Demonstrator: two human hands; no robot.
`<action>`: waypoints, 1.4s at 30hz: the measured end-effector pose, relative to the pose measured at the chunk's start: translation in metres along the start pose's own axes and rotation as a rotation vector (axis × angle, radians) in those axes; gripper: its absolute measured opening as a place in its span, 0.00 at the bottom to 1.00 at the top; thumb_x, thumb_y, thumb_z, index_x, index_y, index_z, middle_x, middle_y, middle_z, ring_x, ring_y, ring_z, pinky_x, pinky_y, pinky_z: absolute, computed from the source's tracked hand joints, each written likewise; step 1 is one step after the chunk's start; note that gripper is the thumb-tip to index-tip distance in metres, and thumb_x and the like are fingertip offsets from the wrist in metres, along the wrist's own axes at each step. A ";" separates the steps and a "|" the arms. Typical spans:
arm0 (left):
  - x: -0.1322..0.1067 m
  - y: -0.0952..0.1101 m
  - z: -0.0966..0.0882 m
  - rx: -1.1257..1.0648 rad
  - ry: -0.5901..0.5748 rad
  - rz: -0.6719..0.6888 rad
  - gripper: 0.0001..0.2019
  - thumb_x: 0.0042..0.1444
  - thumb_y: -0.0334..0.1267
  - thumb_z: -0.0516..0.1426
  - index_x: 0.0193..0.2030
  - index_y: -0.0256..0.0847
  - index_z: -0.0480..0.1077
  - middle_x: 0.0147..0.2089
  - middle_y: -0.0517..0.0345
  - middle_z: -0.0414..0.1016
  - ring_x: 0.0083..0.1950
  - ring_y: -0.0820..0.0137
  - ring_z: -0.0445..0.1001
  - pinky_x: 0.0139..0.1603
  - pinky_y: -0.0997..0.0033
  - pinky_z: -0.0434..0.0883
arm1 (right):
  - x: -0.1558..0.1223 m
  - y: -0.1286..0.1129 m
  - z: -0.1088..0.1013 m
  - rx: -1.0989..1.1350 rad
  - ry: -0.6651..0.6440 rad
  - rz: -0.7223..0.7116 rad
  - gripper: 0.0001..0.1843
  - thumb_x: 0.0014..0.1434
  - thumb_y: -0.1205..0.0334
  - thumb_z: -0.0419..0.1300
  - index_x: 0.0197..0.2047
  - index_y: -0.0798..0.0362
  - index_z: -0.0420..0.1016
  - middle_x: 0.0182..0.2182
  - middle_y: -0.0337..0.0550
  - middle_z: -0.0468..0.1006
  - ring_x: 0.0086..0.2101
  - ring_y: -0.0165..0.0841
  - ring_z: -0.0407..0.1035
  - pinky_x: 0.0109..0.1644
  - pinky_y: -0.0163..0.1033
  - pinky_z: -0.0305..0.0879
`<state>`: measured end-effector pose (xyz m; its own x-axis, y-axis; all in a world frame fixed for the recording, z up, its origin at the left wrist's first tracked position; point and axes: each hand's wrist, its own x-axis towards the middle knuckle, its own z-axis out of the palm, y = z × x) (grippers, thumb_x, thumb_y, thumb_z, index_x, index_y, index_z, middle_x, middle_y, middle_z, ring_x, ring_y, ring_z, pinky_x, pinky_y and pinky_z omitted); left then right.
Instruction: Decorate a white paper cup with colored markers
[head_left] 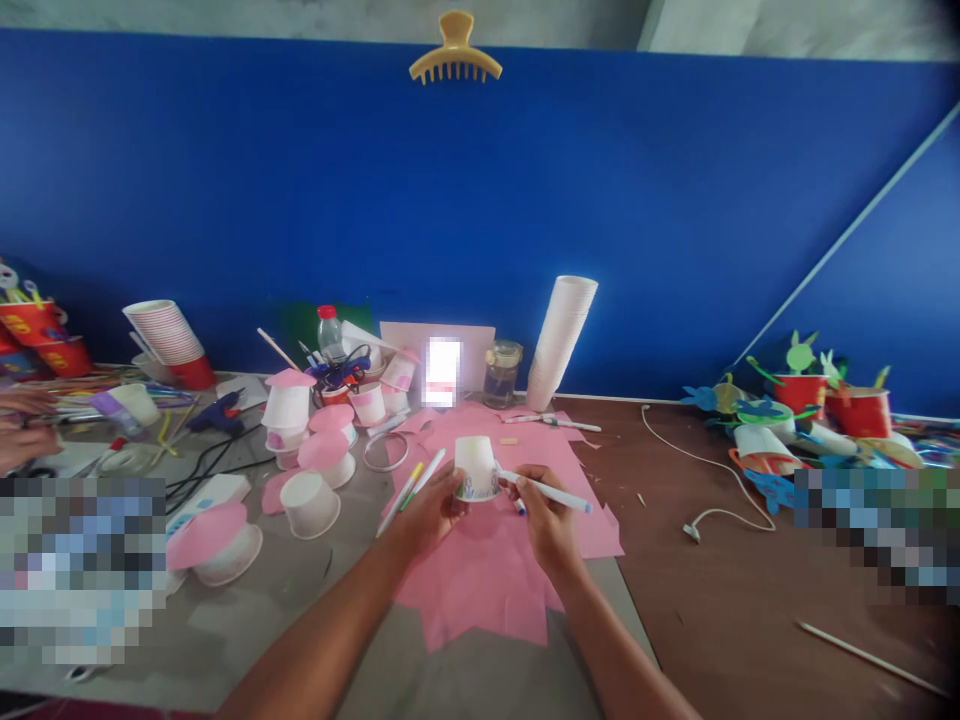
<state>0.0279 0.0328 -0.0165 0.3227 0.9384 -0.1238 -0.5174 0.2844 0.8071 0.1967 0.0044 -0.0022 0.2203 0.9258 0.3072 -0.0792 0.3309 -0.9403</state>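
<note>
My left hand [431,508] grips a white paper cup [475,468] with coloured marks drawn low on its side. My right hand [547,518] is shut around a white marker pen [550,490], whose tip is close to the cup's right side. Both hands are above a sheet of pink tissue paper [487,585] spread on the grey table top [247,630]. Two more slim markers [411,490] lie on the paper left of my left hand. My fingers hide part of the cup.
Pink-topped paper cups [309,480] stand left of my hands, beside a blue glue gun [217,413]. A tall stack of white cups [559,343] rises behind them against a blue wall [480,180]. Decorated red cups [802,420] sit far right. A co-worker's hand [26,430] shows at the left edge.
</note>
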 end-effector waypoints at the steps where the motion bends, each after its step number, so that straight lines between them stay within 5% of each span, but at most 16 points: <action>1: 0.000 0.000 0.000 0.001 0.000 -0.002 0.20 0.45 0.50 0.69 0.34 0.39 0.70 0.28 0.66 0.63 0.26 0.80 0.60 0.26 0.80 0.61 | 0.000 0.000 0.000 0.013 0.004 0.013 0.10 0.57 0.55 0.61 0.34 0.53 0.75 0.23 0.39 0.74 0.27 0.33 0.70 0.28 0.35 0.65; 18: 0.002 -0.001 -0.003 -0.015 0.007 -0.038 0.20 0.43 0.51 0.69 0.32 0.37 0.71 0.26 0.65 0.64 0.24 0.80 0.59 0.25 0.78 0.60 | 0.000 0.008 0.002 0.131 0.062 0.068 0.12 0.57 0.52 0.62 0.36 0.52 0.74 0.27 0.41 0.78 0.31 0.35 0.73 0.30 0.36 0.64; 38: 0.002 0.000 -0.001 -0.032 0.013 -0.039 0.21 0.41 0.51 0.70 0.33 0.38 0.71 0.26 0.65 0.65 0.24 0.79 0.60 0.25 0.79 0.59 | -0.004 0.006 0.004 0.126 0.068 0.019 0.10 0.60 0.53 0.60 0.36 0.52 0.72 0.25 0.37 0.74 0.25 0.29 0.64 0.29 0.35 0.62; 42: 0.002 0.000 0.001 -0.028 0.019 -0.036 0.22 0.41 0.52 0.70 0.33 0.38 0.71 0.26 0.65 0.65 0.23 0.80 0.59 0.24 0.78 0.59 | -0.006 0.002 0.006 0.105 0.087 -0.014 0.15 0.64 0.50 0.55 0.47 0.51 0.69 0.27 0.37 0.75 0.26 0.30 0.67 0.30 0.37 0.65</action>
<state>0.0295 0.0345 -0.0165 0.3267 0.9309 -0.1635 -0.5281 0.3233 0.7852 0.1892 0.0009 -0.0053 0.3050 0.9031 0.3023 -0.1754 0.3653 -0.9142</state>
